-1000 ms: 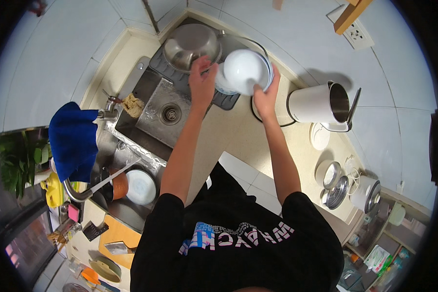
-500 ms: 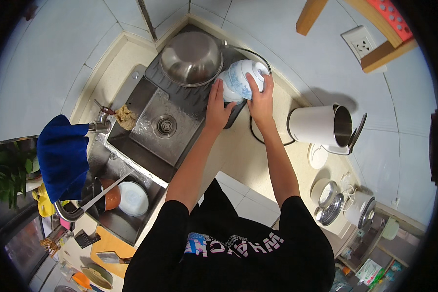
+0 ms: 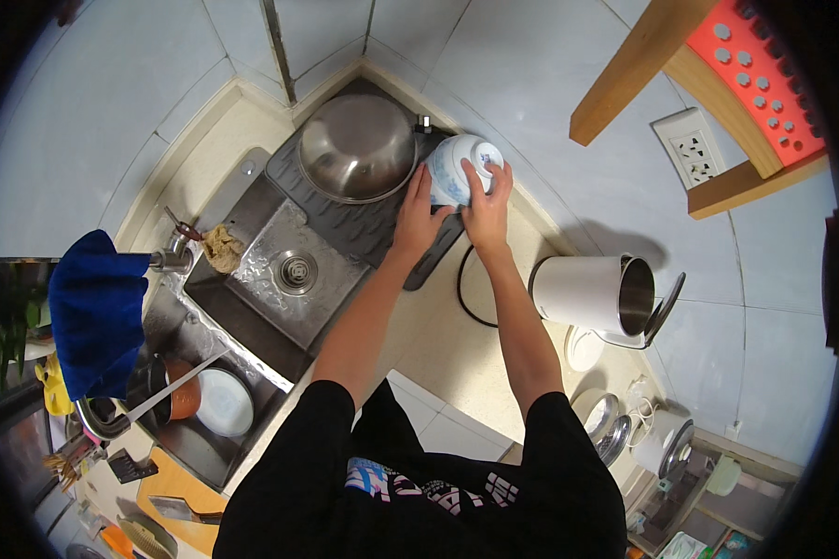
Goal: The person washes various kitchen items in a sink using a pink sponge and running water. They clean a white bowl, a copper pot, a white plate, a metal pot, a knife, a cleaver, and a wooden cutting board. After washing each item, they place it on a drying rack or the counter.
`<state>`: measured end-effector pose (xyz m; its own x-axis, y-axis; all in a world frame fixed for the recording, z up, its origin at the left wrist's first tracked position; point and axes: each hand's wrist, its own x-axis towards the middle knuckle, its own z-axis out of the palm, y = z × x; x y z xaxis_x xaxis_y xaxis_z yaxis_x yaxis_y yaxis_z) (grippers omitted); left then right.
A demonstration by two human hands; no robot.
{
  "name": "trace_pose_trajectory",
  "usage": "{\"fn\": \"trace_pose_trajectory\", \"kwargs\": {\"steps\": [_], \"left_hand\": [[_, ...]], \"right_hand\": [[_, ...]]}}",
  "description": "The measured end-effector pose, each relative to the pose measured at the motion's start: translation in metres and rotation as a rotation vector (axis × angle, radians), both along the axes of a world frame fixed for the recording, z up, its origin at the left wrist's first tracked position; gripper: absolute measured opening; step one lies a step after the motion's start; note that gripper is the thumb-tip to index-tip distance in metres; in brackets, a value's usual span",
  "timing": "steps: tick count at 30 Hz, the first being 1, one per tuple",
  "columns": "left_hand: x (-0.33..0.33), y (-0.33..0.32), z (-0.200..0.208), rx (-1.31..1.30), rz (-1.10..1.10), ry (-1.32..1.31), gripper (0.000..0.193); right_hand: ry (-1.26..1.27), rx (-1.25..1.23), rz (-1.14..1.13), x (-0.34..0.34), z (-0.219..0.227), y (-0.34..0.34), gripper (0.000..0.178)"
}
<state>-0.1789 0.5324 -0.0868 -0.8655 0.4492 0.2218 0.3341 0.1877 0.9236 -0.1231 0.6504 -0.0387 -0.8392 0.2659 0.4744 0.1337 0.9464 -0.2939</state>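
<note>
A white bowl with a blue pattern (image 3: 455, 160) rests bottom-up over the dark grey drying mat (image 3: 345, 216), near the back corner of the counter. My right hand (image 3: 487, 212) grips it from the near right, fingers reaching up to the foot ring. Against its left side my left hand (image 3: 419, 222) presses its fingers, with the thumb near the rim. Whether another bowl sits under this one is hidden. Left of the bowl, an upturned steel basin (image 3: 357, 149) lies on the same mat.
The double sink (image 3: 294, 233) lies to the left, with a faucet and a blue cloth (image 3: 96, 317). A white plate (image 3: 224, 402) and a brown pot (image 3: 182, 391) are in its near basin. A white kettle (image 3: 578, 291) stands right. A wooden rack (image 3: 625, 70) juts from upper right.
The upper bowl, tilted over another bowl before, has come down and left over it. My right hand moved with it, and the whole view shifted a little.
</note>
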Motion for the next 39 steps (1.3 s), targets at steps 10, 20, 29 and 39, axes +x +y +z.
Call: {"fn": "trace_pose_trajectory", "kwargs": {"steps": [10, 20, 29, 39], "left_hand": [[0.092, -0.127, 0.023, -0.046, 0.064, -0.127, 0.033], [0.163, -0.329, 0.033, -0.296, 0.289, -0.003, 0.021], [0.158, -0.353, 0.052, -0.091, 0.352, -0.188, 0.018], [0.211, -0.427, 0.045, -0.214, 0.486, -0.205, 0.018]], "right_hand": [[-0.154, 0.054, 0.036, 0.015, 0.004, -0.016, 0.09], [0.23, -0.367, -0.445, 0.04, -0.013, 0.004, 0.04], [0.449, -0.396, -0.515, 0.033, 0.064, 0.012, 0.02], [-0.209, -0.092, -0.567, 0.223, 0.013, -0.082, 0.008]]}}
